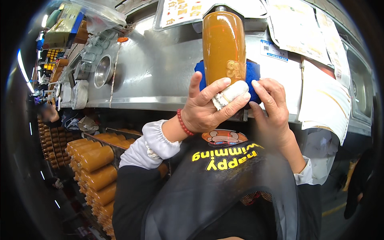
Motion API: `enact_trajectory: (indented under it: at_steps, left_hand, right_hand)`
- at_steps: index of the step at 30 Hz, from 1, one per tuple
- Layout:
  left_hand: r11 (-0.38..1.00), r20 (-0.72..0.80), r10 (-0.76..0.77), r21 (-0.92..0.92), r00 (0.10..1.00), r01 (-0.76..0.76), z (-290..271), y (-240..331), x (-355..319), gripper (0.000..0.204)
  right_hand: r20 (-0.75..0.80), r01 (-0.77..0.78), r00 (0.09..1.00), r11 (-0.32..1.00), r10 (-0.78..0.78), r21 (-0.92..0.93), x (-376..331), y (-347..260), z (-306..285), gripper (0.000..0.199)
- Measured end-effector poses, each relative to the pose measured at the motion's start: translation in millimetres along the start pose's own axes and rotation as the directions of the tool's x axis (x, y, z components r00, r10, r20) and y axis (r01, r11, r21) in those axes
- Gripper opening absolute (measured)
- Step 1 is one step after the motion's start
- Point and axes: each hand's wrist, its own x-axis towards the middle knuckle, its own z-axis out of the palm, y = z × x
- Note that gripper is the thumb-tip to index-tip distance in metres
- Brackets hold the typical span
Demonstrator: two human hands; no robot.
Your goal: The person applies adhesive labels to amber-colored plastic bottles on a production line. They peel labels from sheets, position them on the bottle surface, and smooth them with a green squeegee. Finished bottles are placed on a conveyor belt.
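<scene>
A tall clear bottle (223,46) of orange-brown liquid stands upside down on a blue cloth (252,78) at the edge of a steel counter (160,72). My left hand (206,108) grips the bottle's white cap end (231,94), thumb raised against the cloth. A red bead bracelet sits on that wrist. My right hand (272,110) presses the blue cloth against the bottle's lower right side, fingers curled around it.
A rack (94,164) of several filled orange bottles lies at the lower left. A steel bowl (102,72) and plastic containers sit on the counter's left. Paper sheets (324,100) hang at the right. Another person's hand (352,200) shows at the far right.
</scene>
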Motion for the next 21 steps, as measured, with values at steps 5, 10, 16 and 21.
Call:
enact_trajectory:
  at_steps: [5,10,16,21]
  left_hand:
    - [0.911,-0.108,-0.371,-0.236,0.922,0.338,-7,-2,-33,0.037]
    - [0.984,-0.162,-0.179,-0.025,0.97,0.177,-3,0,-32,0.04]
    - [0.996,-0.13,0.086,0.007,0.988,-0.086,3,-9,0,0.03]
    - [0.932,-0.124,-0.296,-0.253,0.947,0.258,-5,-3,-12,0.054]
  right_hand:
    - [-0.069,-0.135,0.988,0.987,0.14,0.082,-6,3,-6,0.053]
    - [-0.046,-0.392,0.882,0.785,0.469,0.479,-4,-8,-10,0.036]
    - [0.094,-0.526,0.796,0.605,0.598,0.598,17,-25,-12,0.022]
    - [0.202,-0.572,0.789,0.574,0.581,0.586,37,-34,8,0.017]
